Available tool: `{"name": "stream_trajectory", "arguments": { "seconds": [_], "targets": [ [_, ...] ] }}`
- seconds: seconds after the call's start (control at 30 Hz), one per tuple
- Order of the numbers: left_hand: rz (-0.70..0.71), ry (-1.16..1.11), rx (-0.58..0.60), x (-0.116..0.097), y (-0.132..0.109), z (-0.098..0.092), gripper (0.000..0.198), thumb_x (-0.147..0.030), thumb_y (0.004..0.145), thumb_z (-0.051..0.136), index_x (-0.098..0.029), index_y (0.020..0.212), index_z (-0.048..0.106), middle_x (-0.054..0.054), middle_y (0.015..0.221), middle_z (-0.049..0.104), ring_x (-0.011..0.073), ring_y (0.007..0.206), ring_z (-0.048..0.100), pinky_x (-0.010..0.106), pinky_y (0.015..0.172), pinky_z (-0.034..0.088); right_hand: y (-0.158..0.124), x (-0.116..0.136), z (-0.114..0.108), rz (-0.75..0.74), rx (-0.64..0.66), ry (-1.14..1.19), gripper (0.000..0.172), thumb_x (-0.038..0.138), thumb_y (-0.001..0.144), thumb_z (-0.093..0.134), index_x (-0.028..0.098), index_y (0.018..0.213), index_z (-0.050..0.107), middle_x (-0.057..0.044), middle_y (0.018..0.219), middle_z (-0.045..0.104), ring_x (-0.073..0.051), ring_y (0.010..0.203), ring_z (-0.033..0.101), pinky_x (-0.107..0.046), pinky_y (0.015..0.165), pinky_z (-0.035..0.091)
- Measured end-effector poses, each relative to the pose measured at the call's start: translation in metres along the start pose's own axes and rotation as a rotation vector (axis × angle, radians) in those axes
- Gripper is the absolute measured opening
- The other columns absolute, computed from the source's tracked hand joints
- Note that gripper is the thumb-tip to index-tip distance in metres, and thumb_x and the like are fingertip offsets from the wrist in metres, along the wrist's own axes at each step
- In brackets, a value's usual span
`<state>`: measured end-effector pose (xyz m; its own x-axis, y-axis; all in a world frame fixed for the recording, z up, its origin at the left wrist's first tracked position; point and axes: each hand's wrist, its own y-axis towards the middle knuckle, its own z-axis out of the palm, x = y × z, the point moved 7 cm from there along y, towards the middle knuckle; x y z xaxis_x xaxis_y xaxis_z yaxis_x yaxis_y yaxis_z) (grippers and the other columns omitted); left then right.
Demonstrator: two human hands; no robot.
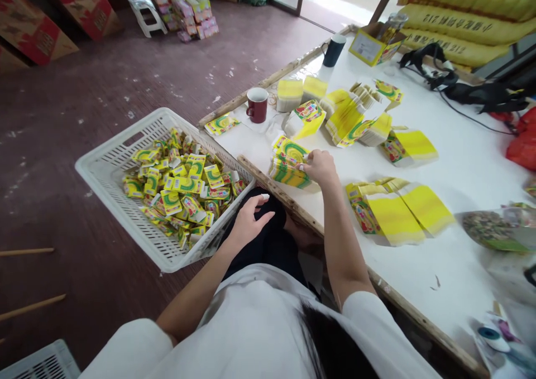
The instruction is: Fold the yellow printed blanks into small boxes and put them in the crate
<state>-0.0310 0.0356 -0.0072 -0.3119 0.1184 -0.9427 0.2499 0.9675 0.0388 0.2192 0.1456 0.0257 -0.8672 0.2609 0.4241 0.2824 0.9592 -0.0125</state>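
My right hand [320, 167] rests on the white table [460, 172], fingers pinched on the top of a stack of yellow-green printed packets [287, 164] near the table's front edge. Just below the edge, my left hand [248, 222] hovers over my dark-trousered lap, fingers spread and empty. To the left a white plastic basket [104, 169] stands on the floor, holding several folded yellow-green packets [184, 189]. More flat packet stacks [397, 211] lie to the right of my right hand.
Further stacks of packets [347, 116], a red mug [257, 104], a dark cup [334, 49] and a small yellow box [372, 44] stand farther back. Black straps [460, 89] lie at the right. Yellow sacks [460, 16], cartons and a white stool [144, 10] sit beyond.
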Motion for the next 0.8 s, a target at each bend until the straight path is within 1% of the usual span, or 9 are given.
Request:
{"name": "stream_trajectory", "arguments": {
  "seconds": [0.1,0.23,0.37,0.4,0.47,0.57,0.67,0.73,0.8],
  "targets": [
    [-0.01,-0.034,0.041,0.0,0.001,0.005,0.04,-0.034,0.084,0.072,-0.018,0.12,0.064,0.013,0.122,0.073,0.0253,0.111,0.071,0.045,0.094,0.059,-0.007,0.004,-0.004,0.0,-0.025,0.062,0.032,0.031,0.072,0.076,0.02,0.095,0.056,-0.01,0.097,0.063,-0.028,0.09,0.059,-0.04,0.083,0.047],
    [-0.092,-0.131,0.104,0.008,0.002,0.014,0.042,-0.039,0.08,0.076,-0.02,0.117,0.066,0.013,0.114,0.076,0.0253,0.106,0.072,0.044,0.092,0.058,-0.023,0.008,-0.011,-0.003,-0.106,0.179,0.03,0.024,0.075,0.068,0.023,0.099,0.05,-0.003,0.084,0.062,-0.023,0.075,0.058,-0.036,0.074,0.045],
    [-0.149,-0.391,0.109,0.01,0.008,0.022,0.07,-0.056,0.068,0.084,-0.021,0.124,0.061,0.015,0.12,0.073,0.0279,0.108,0.072,0.044,0.089,0.059,-0.05,0.019,-0.024,-0.091,-0.185,0.365,0.024,0.024,0.077,0.059,0.025,0.098,0.046,0.001,0.08,0.059,-0.019,0.068,0.055,-0.032,0.069,0.044],
    [-0.134,-0.482,0.08,0.007,0.01,0.021,0.079,-0.063,0.064,0.084,-0.022,0.126,0.058,0.016,0.125,0.071,0.0293,0.112,0.07,0.045,0.09,0.059,-0.061,0.025,-0.023,-0.138,-0.154,0.416,0.022,0.024,0.078,0.058,0.025,0.097,0.046,0.001,0.079,0.058,-0.018,0.067,0.054,-0.031,0.067,0.044],
    [-0.093,-0.624,-0.01,-0.004,0.015,0.016,0.087,-0.078,0.062,0.075,-0.022,0.126,0.057,0.016,0.129,0.068,0.0313,0.119,0.067,0.046,0.093,0.058,-0.088,0.043,-0.01,-0.261,0.002,0.517,0.02,0.022,0.077,0.058,0.025,0.094,0.047,0.003,0.075,0.056,-0.017,0.065,0.054,-0.03,0.065,0.043],
    [-0.093,-0.723,-0.125,-0.02,0.02,0.005,0.073,-0.086,0.075,0.052,-0.021,0.108,0.062,0.013,0.108,0.072,0.0292,0.111,0.069,0.044,0.089,0.059,-0.138,0.074,0.021,-0.401,0.308,0.771,0.021,0.023,0.078,0.062,0.026,0.091,0.046,0.004,0.075,0.054,-0.015,0.063,0.052,-0.028,0.061,0.044],
    [-0.116,-0.837,-0.268,-0.028,0.021,-0.008,0.058,-0.078,0.087,0.039,-0.023,0.087,0.056,0.005,0.079,0.063,0.021,0.083,0.069,0.037,0.078,0.059,-0.17,0.089,0.041,-0.351,0.372,1.112,0.034,0.034,0.082,0.069,0.027,0.104,0.043,0.002,0.086,0.058,-0.015,0.073,0.057,-0.028,0.067,0.049],
    [-0.112,-0.861,-0.375,-0.026,0.018,-0.015,0.058,-0.079,0.087,0.038,-0.023,0.078,0.049,0.0,0.068,0.053,0.0159,0.068,0.062,0.032,0.072,0.058,-0.178,0.094,0.05,-0.323,0.376,1.199,0.05,0.041,0.078,0.078,0.027,0.112,0.044,0.0,0.095,0.059,-0.016,0.081,0.058,-0.03,0.073,0.051],
    [-0.113,-0.752,-0.399,-0.021,0.016,-0.017,0.063,-0.085,0.084,0.036,-0.023,0.075,0.046,-0.001,0.067,0.05,0.0142,0.065,0.059,0.029,0.069,0.057,-0.178,0.095,0.056,-0.303,0.39,1.201,0.061,0.046,0.072,0.084,0.028,0.115,0.046,0.0,0.095,0.059,-0.016,0.081,0.058,-0.029,0.072,0.051]
  ]
}}
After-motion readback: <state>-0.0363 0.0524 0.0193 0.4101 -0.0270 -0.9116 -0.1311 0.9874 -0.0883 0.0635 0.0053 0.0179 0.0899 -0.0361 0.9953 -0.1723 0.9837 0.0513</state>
